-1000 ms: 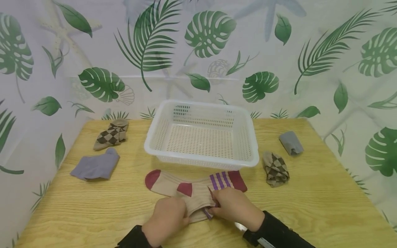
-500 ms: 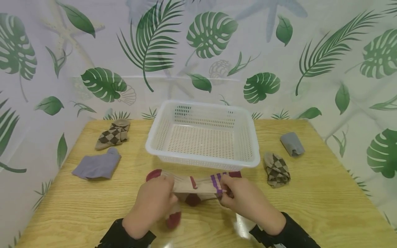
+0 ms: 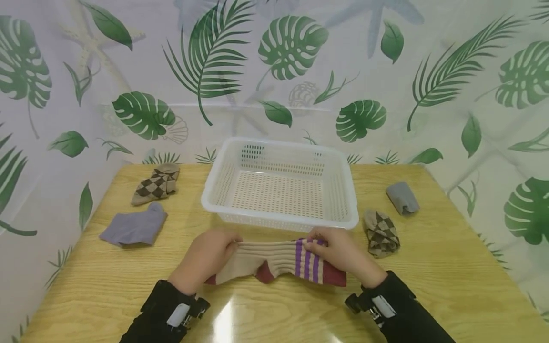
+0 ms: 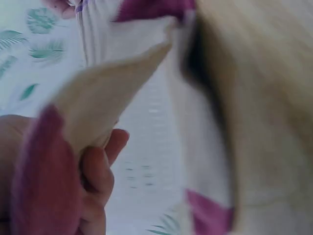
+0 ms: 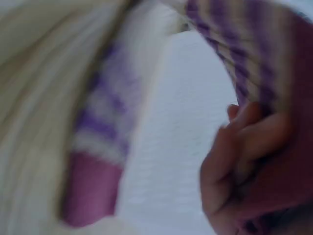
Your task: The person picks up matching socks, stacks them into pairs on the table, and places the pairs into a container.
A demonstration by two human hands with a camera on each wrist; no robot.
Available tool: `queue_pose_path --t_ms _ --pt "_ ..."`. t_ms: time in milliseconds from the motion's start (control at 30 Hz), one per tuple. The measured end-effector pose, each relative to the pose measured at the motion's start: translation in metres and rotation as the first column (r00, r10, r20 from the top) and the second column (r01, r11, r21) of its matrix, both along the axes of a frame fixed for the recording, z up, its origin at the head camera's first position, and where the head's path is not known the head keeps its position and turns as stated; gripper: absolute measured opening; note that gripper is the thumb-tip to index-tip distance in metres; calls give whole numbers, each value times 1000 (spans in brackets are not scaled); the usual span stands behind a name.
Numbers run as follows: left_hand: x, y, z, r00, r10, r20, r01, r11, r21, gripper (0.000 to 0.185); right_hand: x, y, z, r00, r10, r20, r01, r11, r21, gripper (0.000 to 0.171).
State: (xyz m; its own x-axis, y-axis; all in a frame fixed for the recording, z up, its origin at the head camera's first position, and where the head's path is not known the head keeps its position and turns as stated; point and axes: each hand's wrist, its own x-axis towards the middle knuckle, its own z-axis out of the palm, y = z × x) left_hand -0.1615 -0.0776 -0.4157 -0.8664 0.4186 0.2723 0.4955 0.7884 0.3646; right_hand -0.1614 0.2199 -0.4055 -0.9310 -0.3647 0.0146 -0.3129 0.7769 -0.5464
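The left hand [image 3: 206, 259] and right hand [image 3: 339, 252] are each gripping an end of the striped sock [image 3: 279, 262], stretching it just above the worktop [image 3: 450, 286] before the basket [image 3: 343, 190]; a loose pinch could be letting it snap free

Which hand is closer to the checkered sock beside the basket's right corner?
The right hand. It sits just left of that checkered sock, holding the striped sock; the left hand is much farther left.
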Motion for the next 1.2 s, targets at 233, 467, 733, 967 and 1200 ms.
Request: queue_pose_path --t_ms 233,467,733,967,1200 --pt "-15 -4 -25 993 54 105 -51 998 -34 9 -12 6 -28 998 8 -57 3 983 185 20" --pt "-14 -24 -22 979 126 161 -123 992 -26 18 -6 22 -24 993 -115 9 110 971 214 27" --pt "0 -56 -18 838 261 479 -252 964 -83 40 8 40 -19 954 -236 186 196 958 208 27" --pt "6 -53 -25 836 217 504 -213 975 -66 41 15 34 -32 954 -246 173 206 954 219 45" --pt "3 -51 -25 840 174 514 -203 979 0 17 18 31 -31 952 -255 170 221 955 196 32"
